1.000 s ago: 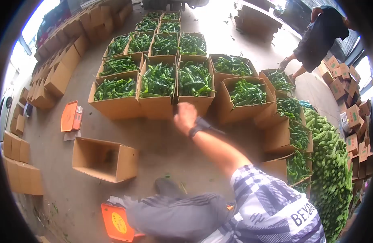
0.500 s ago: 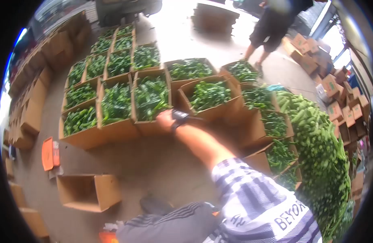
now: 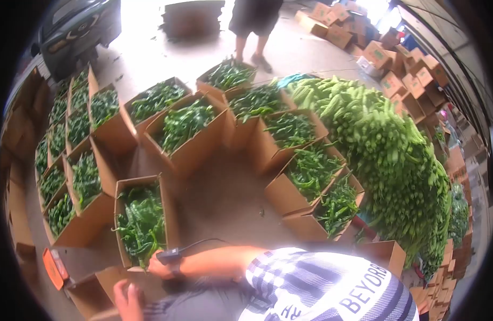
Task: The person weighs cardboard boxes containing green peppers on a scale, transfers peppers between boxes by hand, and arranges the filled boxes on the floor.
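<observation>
My right hand (image 3: 157, 266), with a black device (image 3: 169, 257) strapped at the wrist, grips the near edge of a cardboard box (image 3: 170, 214). Long green peppers (image 3: 141, 222) fill that box to the top. It stands apart from the row, close in front of me. Lower left is my left hand (image 3: 127, 300), slightly blurred, its fingers apart and holding nothing visible. Around it are the brown panels of another cardboard box (image 3: 88, 295), partly hidden by my hand and leg.
More pepper-filled boxes (image 3: 190, 155) form an arc ahead. On the right lies a big heap of pale green vegetables (image 3: 375, 128). An orange object (image 3: 55, 270) is at left. Cartons (image 3: 412, 80) are piled behind; a person (image 3: 254, 24) stands at the back near a vehicle (image 3: 78, 32).
The pepper-filled box under my right hand has come out of the row towards me. My left hand has come into view, and the camera has turned right.
</observation>
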`<action>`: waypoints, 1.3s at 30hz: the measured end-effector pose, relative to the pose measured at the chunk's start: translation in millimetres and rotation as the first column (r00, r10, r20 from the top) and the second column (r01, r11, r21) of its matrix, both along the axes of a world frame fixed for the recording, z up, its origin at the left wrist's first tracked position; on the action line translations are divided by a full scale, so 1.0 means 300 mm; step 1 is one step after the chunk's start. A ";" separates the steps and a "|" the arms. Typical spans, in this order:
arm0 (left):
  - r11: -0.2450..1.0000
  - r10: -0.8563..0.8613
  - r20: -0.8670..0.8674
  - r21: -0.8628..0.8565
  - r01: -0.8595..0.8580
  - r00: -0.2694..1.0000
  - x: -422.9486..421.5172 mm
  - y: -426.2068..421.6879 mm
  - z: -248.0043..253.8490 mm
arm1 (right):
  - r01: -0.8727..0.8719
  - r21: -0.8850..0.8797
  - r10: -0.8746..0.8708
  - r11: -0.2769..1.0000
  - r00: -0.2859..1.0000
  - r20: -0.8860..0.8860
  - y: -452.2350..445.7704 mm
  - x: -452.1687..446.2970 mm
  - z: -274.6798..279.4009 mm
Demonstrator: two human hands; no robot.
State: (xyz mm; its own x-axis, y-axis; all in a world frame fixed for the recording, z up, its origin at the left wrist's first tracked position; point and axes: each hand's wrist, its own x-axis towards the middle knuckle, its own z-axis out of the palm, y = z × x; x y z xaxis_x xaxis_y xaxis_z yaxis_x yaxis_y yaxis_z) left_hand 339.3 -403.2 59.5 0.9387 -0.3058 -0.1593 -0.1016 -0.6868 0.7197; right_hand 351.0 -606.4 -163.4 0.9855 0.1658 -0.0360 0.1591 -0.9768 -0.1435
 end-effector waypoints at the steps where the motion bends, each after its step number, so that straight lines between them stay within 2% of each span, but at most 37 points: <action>1: 0.997 -0.081 -0.165 -0.030 0.077 0.983 0.097 -0.049 -0.115 | 0.013 -0.132 -0.013 0.991 1.000 0.006 0.085 -0.033 -0.033; 2: 0.993 -0.116 -0.273 -0.012 0.117 0.955 0.153 -0.078 -0.222 | 0.010 -0.343 -0.002 0.939 1.000 0.025 0.169 -0.071 -0.020; 3: 0.990 -0.121 -0.364 0.025 0.140 0.924 0.189 -0.093 -0.321 | 0.008 -0.379 0.000 0.925 1.000 0.020 0.197 -0.093 -0.028; 5: 0.961 -0.030 -0.261 0.256 0.100 0.965 0.205 -0.046 -0.518 | 0.041 -0.093 -0.050 0.995 0.995 -0.089 0.202 -0.152 -0.015; 6: 0.937 0.061 -0.277 0.348 0.041 0.959 0.183 -0.065 -0.510 | 0.041 0.054 -0.032 0.998 0.988 -0.150 0.186 -0.174 0.013; 7: 0.916 0.117 -0.308 0.400 0.017 0.944 0.174 -0.073 -0.498 | -0.006 0.202 0.045 0.979 0.981 -0.188 0.135 -0.191 0.052; 8: 0.894 0.152 -0.306 0.447 0.001 0.940 0.166 -0.064 -0.510 | -0.130 0.383 0.231 0.915 0.945 -0.231 0.034 -0.199 0.123; 9: 0.870 0.187 -0.303 0.494 -0.014 0.934 0.157 -0.055 -0.522 | -0.086 0.533 0.264 0.842 0.927 -0.267 -0.038 -0.207 0.221; 10: 0.879 0.194 -0.332 0.477 -0.013 0.923 0.150 -0.067 -0.510 | -0.063 0.570 0.274 0.819 0.917 -0.291 -0.091 -0.191 0.266; 11: 0.894 0.103 -0.220 0.447 0.006 0.970 0.143 -0.009 -0.657 | -0.039 0.605 0.283 0.796 0.906 -0.315 -0.145 -0.174 0.311; 12: 0.899 0.064 -0.207 0.437 0.034 0.976 0.150 -0.017 -0.709 | -0.012 0.637 0.293 0.771 0.894 -0.338 -0.201 -0.154 0.356; 13: 0.908 0.043 -0.226 0.415 0.057 0.973 0.160 -0.043 -0.737 | 0.048 0.672 0.170 0.739 0.952 -0.256 -0.261 -0.116 0.344; 15: 0.953 -0.003 -0.335 0.284 0.105 0.942 0.229 -0.205 -0.757 | 0.192 0.600 -0.116 0.777 0.980 -0.163 -0.390 0.003 0.248; 17: 0.989 -0.060 -0.492 0.090 0.119 0.869 0.310 -0.470 -0.735 | 0.343 0.422 -0.328 0.839 0.938 -0.110 -0.522 0.151 0.101; 19: 0.997 -0.013 -0.663 -0.066 -0.041 0.748 0.317 -0.592 -0.654 | 0.438 0.242 -0.423 0.866 0.899 -0.113 -0.604 0.252 -0.020; 21: 0.917 0.179 -0.683 -0.146 -0.372 0.709 0.272 -0.364 -0.605 | 0.458 0.109 -0.445 0.882 0.887 -0.121 -0.623 0.305 -0.112; 22: 0.868 0.271 -0.669 -0.141 -0.476 0.692 0.212 -0.275 -0.568 | 0.452 0.058 -0.444 0.890 0.888 -0.117 -0.620 0.315 -0.155; 24: 0.824 0.311 -0.676 -0.159 -0.544 0.668 0.171 -0.145 -0.645 | 0.432 -0.029 -0.433 0.901 0.898 -0.081 -0.621 0.331 -0.234; 27: 0.803 0.307 -0.686 -0.186 -0.567 0.660 0.154 -0.074 -0.763 | 0.405 -0.068 -0.406 0.912 0.914 0.009 -0.647 0.344 -0.356; 29: 0.785 0.335 -0.707 -0.156 -0.600 0.623 0.135 -0.137 -0.686 | 0.492 -0.042 -0.492 0.869 0.856 -0.160 -0.667 0.315 -0.217; 31: 0.776 0.384 -0.710 -0.098 -0.623 0.590 0.114 -0.178 -0.596 | 0.493 -0.138 -0.507 0.859 0.856 -0.096 -0.658 0.300 -0.242; 32: 0.778 0.383 -0.709 -0.098 -0.621 0.592 0.131 -0.152 -0.635 | 0.483 -0.205 -0.508 0.851 0.856 -0.097 -0.654 0.302 -0.257; 33: 0.835 0.382 -0.705 -0.014 -0.551 0.598 0.156 -0.091 -0.713 | 0.509 -0.098 -0.516 0.855 0.855 -0.060 -0.660 0.275 -0.281; 34: 0.879 0.376 -0.704 0.065 -0.472 0.603 0.164 -0.086 -0.731 | 0.438 -0.337 -0.472 0.834 0.881 -0.025 -0.644 0.269 -0.284; 35: 0.921 0.326 -0.701 0.085 -0.380 0.634 0.162 -0.085 -0.754 | 0.431 -0.320 -0.465 0.844 0.884 -0.037 -0.632 0.266 -0.286; 36: 0.911 0.339 -0.744 0.105 -0.400 0.577 0.159 -0.066 -0.767 | 0.435 -0.266 -0.466 0.860 0.883 -0.062 -0.641 0.260 -0.292; 39: 0.878 0.419 -0.711 0.158 -0.452 0.565 0.119 -0.091 -0.641 | 0.459 -0.121 -0.471 0.880 0.876 -0.106 -0.659 0.256 -0.251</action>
